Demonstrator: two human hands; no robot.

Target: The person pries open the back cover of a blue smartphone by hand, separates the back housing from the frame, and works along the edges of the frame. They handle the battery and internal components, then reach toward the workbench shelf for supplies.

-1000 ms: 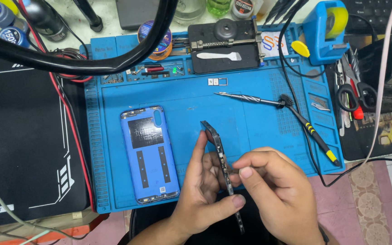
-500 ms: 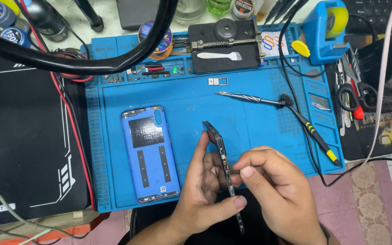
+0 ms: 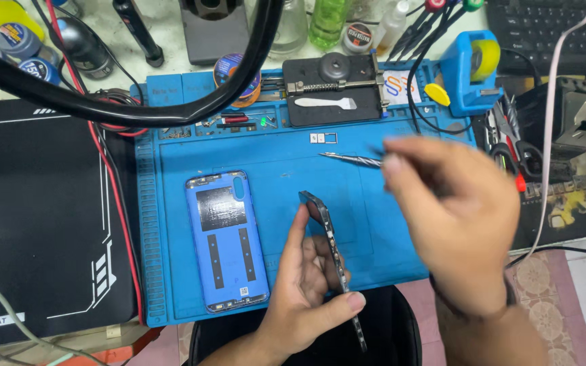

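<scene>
Left hand [image 3: 306, 285] pinches phone body [image 3: 331, 264] edge-up, long axis toward viewer. Right hand [image 3: 452, 217], blurred, nearer tweezers [image 3: 350, 158] beyond phone body; grip unclear, maybe empty.

Blue mat [image 3: 286, 163] bears back cover [image 3: 226, 240] (blue), tweezers [image 3: 350, 159].

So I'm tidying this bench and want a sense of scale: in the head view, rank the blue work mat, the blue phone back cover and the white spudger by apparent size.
1. blue work mat
2. blue phone back cover
3. white spudger
</scene>
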